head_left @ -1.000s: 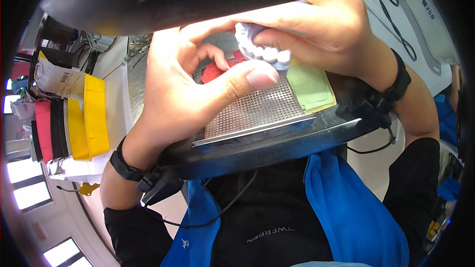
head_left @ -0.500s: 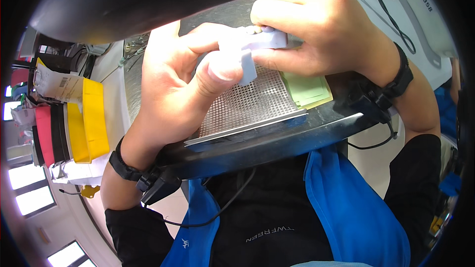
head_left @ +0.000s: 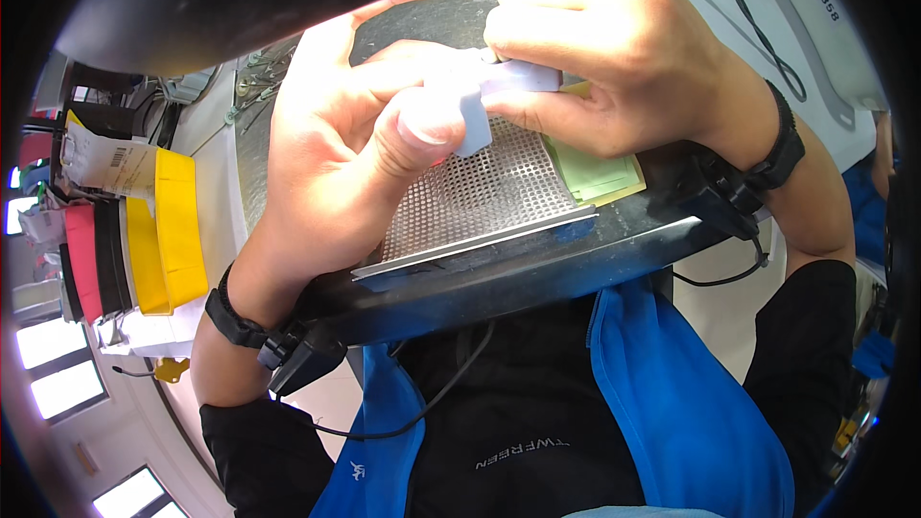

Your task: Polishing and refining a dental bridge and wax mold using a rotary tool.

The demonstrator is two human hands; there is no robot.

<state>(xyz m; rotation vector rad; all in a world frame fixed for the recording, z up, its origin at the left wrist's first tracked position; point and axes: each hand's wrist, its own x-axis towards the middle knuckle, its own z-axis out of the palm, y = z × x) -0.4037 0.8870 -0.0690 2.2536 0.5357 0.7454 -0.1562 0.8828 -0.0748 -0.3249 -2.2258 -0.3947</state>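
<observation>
A pale bluish-white dental model [head_left: 523, 77] is held between both hands over the bench; glare washes out much of it. My left hand [head_left: 336, 144] pinches its left part with thumb and forefinger, a light blue block-like end [head_left: 473, 127] showing beside the thumb. From the right, my right hand [head_left: 614, 53] grips the other end, its thumb below and its bent fingers above. Those fingers hide most of the model's top. Beneath the hands lies a perforated metal plate [head_left: 470, 201], with green paper sheets [head_left: 597, 173] to its right.
A large black rounded object [head_left: 249, 10] overhangs the top left. Yellow [head_left: 177, 230], black and pink trays stand at the left. Cables [head_left: 767, 58] and a white cylindrical object [head_left: 830, 29] are at the upper right. The black bench edge [head_left: 480, 293] runs near my body.
My left hand has shifted slightly left, and one of its fingers now stretches out toward the top. The model has turned a little, so fewer of its tooth-like bumps show.
</observation>
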